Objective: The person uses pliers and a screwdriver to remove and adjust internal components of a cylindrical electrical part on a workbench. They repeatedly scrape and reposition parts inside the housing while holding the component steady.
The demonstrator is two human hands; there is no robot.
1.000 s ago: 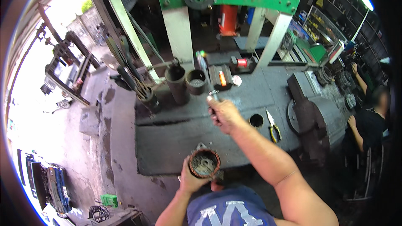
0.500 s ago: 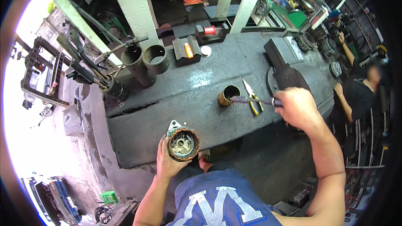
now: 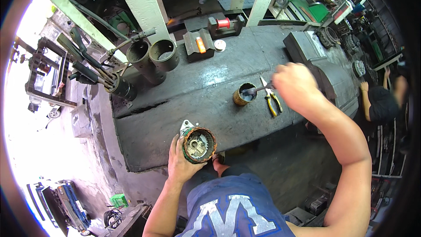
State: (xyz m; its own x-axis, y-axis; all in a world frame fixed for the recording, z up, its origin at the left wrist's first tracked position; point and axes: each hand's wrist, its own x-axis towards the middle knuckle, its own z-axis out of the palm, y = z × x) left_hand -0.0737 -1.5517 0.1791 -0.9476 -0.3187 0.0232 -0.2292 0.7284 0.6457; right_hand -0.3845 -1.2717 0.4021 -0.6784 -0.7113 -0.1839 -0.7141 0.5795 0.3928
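My left hand (image 3: 179, 163) is closed around the side of an alternator housing (image 3: 194, 144) with a copper-wound stator ring, its open end facing up at the bench's near edge. My right hand (image 3: 294, 83), blurred by motion, grips the handle of a soldering iron (image 3: 263, 88). The iron's thick head dips into the mouth of a small brownish can (image 3: 242, 99), where greyish smoke or paste shows; which one I cannot tell. Long-nose pliers (image 3: 273, 104) with yellow and black handles lie on the bench just right of the can, partly under the iron.
A vise (image 3: 337, 81) stands at the bench's right end. Along the back are a red spool (image 3: 222, 23) on a dark holder, a block with an orange item (image 3: 200, 45), a round white tin (image 3: 219, 45) and metal cylinders (image 3: 163, 57). A co-worker (image 3: 382, 102) is at far right.
My right hand has shifted slightly up and left, and the iron's head has gone from the can's rim into its mouth. The left hand still holds the housing. The view has shifted a little.
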